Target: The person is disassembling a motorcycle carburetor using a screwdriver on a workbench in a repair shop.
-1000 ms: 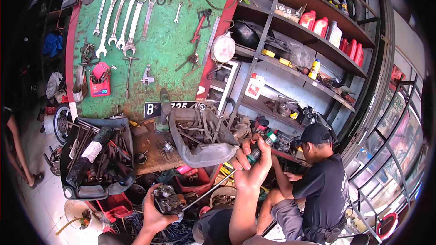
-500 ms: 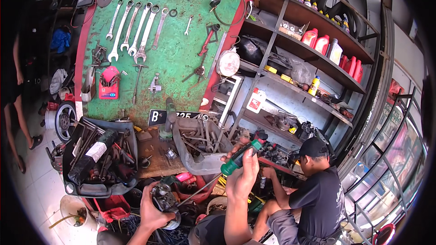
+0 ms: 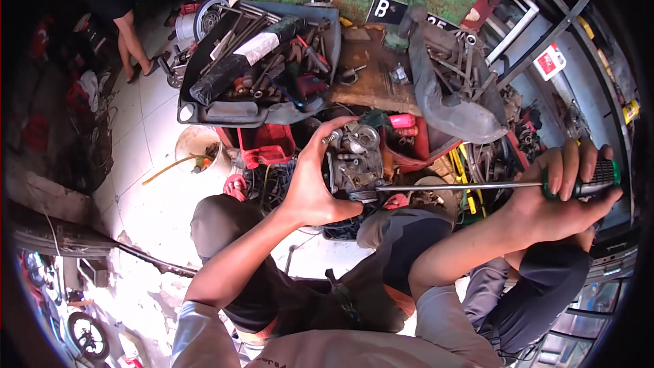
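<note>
1. Grey cast-metal engine part, much like a carburettor in build, is at about the centre of the frame, held up off any surface.
2. My left hand curves around its left side, fingers along the upper edge and thumb below, so the part lies within that grip, right of my palm.
3. My right hand, at the right of the frame, has its fingers wrapped around the green-and-black handle of a long steel-shafted screwdriver; the part lies well apart, to its left.
4. The shaft runs nearly level to the part's lower right edge; whether the tip is seated, I cannot tell.
5. I judge the step in hand as working the screwdriver there; the next move calls for a firm left hold and a straight shaft.
6. Upper left of centre sits a dark grey plastic tool tray; below it, a red plastic bin.
</note>
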Demonstrator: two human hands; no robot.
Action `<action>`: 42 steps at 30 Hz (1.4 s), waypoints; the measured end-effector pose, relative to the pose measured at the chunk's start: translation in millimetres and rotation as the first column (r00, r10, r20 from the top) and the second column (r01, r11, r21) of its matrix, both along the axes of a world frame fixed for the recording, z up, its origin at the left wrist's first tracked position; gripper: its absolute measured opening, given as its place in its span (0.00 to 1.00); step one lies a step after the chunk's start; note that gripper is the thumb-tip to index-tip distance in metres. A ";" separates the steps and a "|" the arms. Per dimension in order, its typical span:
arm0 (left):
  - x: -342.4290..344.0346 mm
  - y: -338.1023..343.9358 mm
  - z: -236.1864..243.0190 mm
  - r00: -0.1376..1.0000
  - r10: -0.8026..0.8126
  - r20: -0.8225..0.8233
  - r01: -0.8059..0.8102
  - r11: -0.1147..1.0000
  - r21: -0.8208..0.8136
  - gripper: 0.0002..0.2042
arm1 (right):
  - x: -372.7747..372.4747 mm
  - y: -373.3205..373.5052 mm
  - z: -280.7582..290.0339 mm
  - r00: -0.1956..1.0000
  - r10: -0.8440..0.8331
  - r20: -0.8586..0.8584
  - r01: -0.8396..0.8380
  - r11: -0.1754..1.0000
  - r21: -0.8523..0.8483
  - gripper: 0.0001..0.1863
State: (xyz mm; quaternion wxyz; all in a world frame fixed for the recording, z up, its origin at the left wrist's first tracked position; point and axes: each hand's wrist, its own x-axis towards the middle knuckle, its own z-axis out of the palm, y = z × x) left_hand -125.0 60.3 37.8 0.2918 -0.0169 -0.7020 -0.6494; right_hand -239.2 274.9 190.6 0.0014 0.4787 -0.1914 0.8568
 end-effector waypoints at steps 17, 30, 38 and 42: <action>0.9 8.6 -11.1 0.991 0.046 0.123 -0.041 0.998 -0.047 0.42 | -16.8 19.4 -6.9 0.977 -0.067 0.201 0.072 0.997 -0.019 0.07; 3.6 8.0 -12.9 0.986 0.036 0.166 -0.028 0.998 -0.053 0.41 | -24.7 6.0 -11.5 0.976 0.024 0.214 -0.030 0.999 0.024 0.13; 6.6 8.8 -15.9 0.980 0.170 0.106 -0.108 0.893 -0.436 0.39 | -30.8 -7.1 -15.6 0.963 0.227 0.148 -0.247 0.960 0.131 0.18; 7.0 8.1 -28.4 0.963 0.210 0.168 -0.143 0.929 -0.341 0.38 | -28.9 -6.4 -20.6 0.968 0.168 0.187 -0.203 0.962 0.184 0.22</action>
